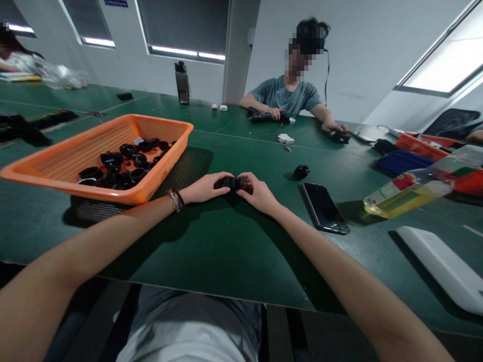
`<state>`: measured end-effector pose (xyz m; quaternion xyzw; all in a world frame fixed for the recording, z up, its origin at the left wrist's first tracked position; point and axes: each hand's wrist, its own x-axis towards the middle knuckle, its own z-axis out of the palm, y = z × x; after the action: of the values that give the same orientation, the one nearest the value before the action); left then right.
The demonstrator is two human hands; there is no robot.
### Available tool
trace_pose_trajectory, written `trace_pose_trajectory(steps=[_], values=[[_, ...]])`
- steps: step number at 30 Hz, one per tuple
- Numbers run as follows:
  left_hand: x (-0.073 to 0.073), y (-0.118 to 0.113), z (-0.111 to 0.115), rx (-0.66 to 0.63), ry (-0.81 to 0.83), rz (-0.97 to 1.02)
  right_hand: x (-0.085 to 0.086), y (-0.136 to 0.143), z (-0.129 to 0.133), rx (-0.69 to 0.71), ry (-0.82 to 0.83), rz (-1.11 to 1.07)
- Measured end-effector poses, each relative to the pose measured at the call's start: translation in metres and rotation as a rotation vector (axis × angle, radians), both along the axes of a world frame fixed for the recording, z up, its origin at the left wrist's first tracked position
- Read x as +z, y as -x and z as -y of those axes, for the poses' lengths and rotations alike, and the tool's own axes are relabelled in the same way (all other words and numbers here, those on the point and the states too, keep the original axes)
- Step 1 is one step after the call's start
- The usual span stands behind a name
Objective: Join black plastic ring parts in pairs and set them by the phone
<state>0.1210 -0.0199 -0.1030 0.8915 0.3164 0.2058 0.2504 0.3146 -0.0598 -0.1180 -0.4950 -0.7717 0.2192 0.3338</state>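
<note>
Both hands meet over the green table (pixel 196 251), with a small black plastic part (pixel 232 184) between them. My left hand (pixel 209 188) is closed, thumb and fingers gripping the part's left side. From the other side my right hand (pixel 259 192) pinches it, fingers curled round its right end. The fingers hide much of the part, so its exact kind is unclear. To the left, an orange plastic basket (pixel 166 171) holds several black round, ring-like parts (pixel 128 150). One more black rounded part (pixel 302 172) lies alone on the table beyond my right hand.
A phone (pixel 325 207), a tilted clear bottle with yellow liquid (pixel 411 188) and a white oblong object (pixel 437 264) lie on the right. Across the table a person (pixel 292 93) holds a power screwdriver (pixel 264 116). A dark bottle (pixel 182 84) stands at the back.
</note>
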Motion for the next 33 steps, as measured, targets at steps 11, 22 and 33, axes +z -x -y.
trace_pose_trajectory(steps=[11, 22, 33], values=[[0.0002, 0.0001, -0.0002, 0.002, -0.004, -0.008, -0.0004, -0.0003, -0.0003, -0.017, 0.006, 0.014], [0.0011, -0.0009, 0.0006, 0.008, 0.017, 0.004, 0.0006, 0.0009, -0.0014, -0.042, 0.026, 0.022], [0.0000, 0.0000, -0.0004, 0.001, 0.004, -0.003, 0.0020, 0.0004, -0.0002, -0.048, 0.012, 0.040]])
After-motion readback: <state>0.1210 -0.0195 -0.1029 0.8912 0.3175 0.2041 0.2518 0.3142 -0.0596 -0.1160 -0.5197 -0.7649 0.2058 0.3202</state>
